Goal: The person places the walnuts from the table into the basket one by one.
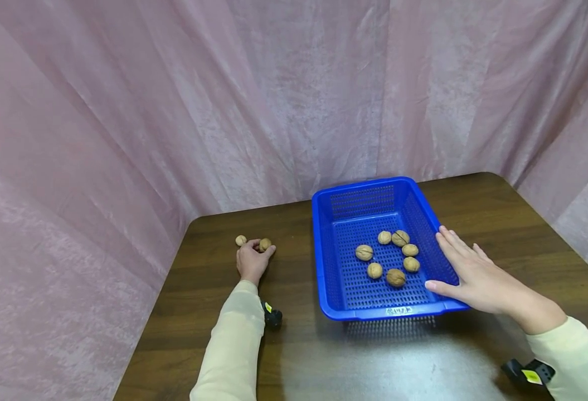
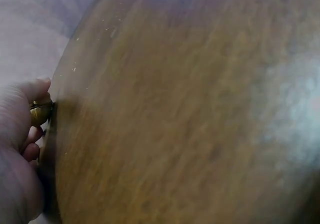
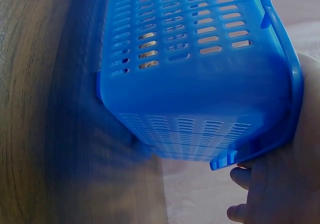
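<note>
Seven wrinkled, round walnuts (image 1: 387, 255) loose on the perforated floor of a blue plastic basket (image 1: 330, 262) right of centre, on dark wood-grain table (image 1: 213, 301). Right hand (image 1: 474, 270) flat, fingers straight, resting on basket's right rim. Left hand (image 1: 252, 260) left of centre, fingers curled, pinching one walnut (image 1: 265, 244); another walnut (image 1: 241, 240) just beside its knuckles, upper left. Pink crinkled curtain (image 1: 173, 100) behind.

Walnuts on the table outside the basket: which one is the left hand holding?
The right-hand walnut of the two, pinched in the left hand. The other walnut lies loose just left of the fingers, untouched. The rest sit in the blue basket.
</note>
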### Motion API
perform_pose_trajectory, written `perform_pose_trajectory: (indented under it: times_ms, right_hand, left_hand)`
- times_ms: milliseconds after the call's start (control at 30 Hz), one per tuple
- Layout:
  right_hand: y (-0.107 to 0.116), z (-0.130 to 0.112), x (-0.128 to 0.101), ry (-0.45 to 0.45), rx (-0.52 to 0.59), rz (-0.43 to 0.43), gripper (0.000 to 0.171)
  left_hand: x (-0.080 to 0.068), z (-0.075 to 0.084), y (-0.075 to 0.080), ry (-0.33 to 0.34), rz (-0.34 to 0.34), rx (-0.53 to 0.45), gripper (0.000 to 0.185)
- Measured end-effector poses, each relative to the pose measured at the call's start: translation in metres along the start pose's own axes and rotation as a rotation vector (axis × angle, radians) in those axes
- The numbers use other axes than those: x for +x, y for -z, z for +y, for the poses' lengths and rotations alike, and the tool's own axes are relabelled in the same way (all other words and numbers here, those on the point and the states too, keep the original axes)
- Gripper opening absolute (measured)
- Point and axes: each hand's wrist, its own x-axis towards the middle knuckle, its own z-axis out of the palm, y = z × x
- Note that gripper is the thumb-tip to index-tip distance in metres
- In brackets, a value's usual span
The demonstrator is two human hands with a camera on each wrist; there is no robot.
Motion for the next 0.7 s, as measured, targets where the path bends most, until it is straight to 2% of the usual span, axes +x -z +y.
perform_pose_trajectory:
  times_ms: [267, 500, 600, 700]
  right_hand:
    - [-0.001, 0.001, 0.001, 0.009, 0.003, 0.009, 0.099]
    - [-0.001, 0.001, 0.0, 0.013, 0.01, 0.014, 0.098]
    - [-0.001, 0.001, 0.001, 0.013, 0.012, 0.013, 0.098]
    - [-0.001, 0.001, 0.0, 0.006, 0.013, 0.01, 0.099]
  left_hand:
    - [-0.004, 0.001, 0.003, -0.038, -0.005, 0.018, 0.043]
    - [-0.004, -0.003, 0.007, -0.05, -0.06, -0.007, 0.046]
    - [-0.005, -0.002, 0.009, -0.051, -0.07, -0.036, 0.044]
    - [-0.007, 0.002, 0.011, -0.067, -0.101, -0.109, 0.04]
